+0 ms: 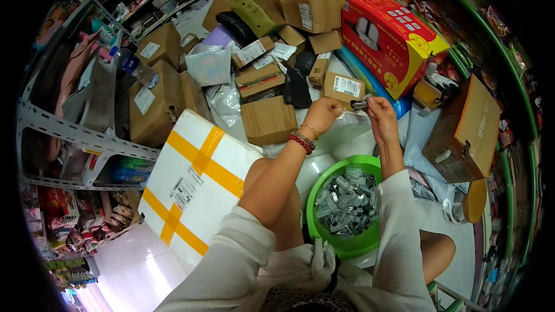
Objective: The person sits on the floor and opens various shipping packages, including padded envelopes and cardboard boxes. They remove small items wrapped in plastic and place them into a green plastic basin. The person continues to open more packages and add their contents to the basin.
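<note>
My right hand (382, 115) pinches a small metal clip-like piece (359, 104) between thumb and fingers. To its left, my left hand (322, 115) is curled with knuckles up; whether anything is inside it is hidden. A clear plastic bag (353, 136) lies just below both hands. Between my legs stands a green plastic basin (315, 229), holding many small clear plastic and metal pieces (347, 201). The basin is nearest my right forearm.
At my left leans a white foam box (208, 206) with yellow tape. Cardboard parcels (269, 119) pile up ahead, beside a large red and yellow carton (386, 39). A water bottle (135, 68) rests on a box. Shelving (91, 138) flanks the left; an open carton (466, 130) stands right.
</note>
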Action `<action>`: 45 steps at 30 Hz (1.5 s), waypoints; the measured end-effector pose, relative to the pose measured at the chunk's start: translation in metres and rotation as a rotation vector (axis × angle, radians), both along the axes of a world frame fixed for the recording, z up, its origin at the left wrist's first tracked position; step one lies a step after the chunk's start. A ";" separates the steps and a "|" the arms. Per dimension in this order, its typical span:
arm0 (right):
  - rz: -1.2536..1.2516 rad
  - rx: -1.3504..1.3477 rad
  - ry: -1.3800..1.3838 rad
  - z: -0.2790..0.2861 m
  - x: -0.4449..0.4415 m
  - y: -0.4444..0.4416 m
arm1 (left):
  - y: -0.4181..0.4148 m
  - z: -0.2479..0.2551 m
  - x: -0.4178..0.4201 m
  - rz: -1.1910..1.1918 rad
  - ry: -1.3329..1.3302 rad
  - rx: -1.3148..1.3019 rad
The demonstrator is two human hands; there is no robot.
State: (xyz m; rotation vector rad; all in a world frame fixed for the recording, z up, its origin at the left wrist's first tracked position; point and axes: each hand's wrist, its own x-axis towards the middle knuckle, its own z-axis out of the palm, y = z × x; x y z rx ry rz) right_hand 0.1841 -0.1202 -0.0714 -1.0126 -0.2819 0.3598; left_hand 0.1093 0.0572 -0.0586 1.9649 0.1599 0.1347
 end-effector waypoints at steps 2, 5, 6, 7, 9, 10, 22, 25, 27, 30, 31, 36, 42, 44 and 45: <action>0.008 -0.041 -0.050 0.000 -0.001 0.000 | 0.000 0.002 -0.001 -0.014 0.007 0.007; -0.019 -0.231 -0.120 0.003 -0.012 0.007 | 0.002 0.007 -0.005 -0.040 0.025 0.053; -0.034 -0.273 -0.132 0.006 -0.017 0.009 | 0.003 0.008 -0.007 -0.049 0.034 0.076; -0.021 -0.318 -0.153 0.011 -0.021 0.010 | 0.004 0.007 -0.008 -0.036 0.034 0.090; 0.001 -0.410 -0.195 0.020 -0.027 0.010 | 0.003 0.003 -0.008 -0.014 0.032 0.118; 0.025 -0.415 -0.210 0.020 -0.027 0.010 | 0.002 0.000 -0.008 -0.007 0.008 0.134; 0.150 -0.432 -0.215 0.011 -0.022 0.007 | 0.003 0.002 -0.004 -0.011 -0.006 0.119; 0.096 -0.366 -0.134 0.006 -0.026 0.006 | 0.003 0.004 -0.010 -0.127 0.113 0.195; 0.144 -0.505 -0.319 0.000 -0.028 0.003 | 0.005 -0.002 -0.017 -0.188 0.175 0.462; 0.187 -0.830 -0.727 -0.023 -0.021 -0.012 | -0.002 -0.009 -0.015 -0.251 0.275 0.732; 0.145 -0.939 -0.787 -0.031 -0.018 -0.020 | -0.007 -0.011 -0.013 -0.270 0.308 0.797; -0.109 -1.079 -0.794 -0.026 -0.037 -0.029 | -0.006 0.000 -0.011 -0.169 0.283 0.865; -0.528 -0.852 -0.520 0.100 -0.047 -0.056 | -0.013 0.023 -0.025 0.163 -0.016 0.859; -0.666 -0.508 -0.629 0.168 -0.057 -0.068 | -0.010 0.024 -0.024 0.307 -0.153 0.756; -0.792 -0.608 -0.914 0.186 -0.050 -0.089 | -0.012 0.029 -0.024 0.281 -0.140 0.717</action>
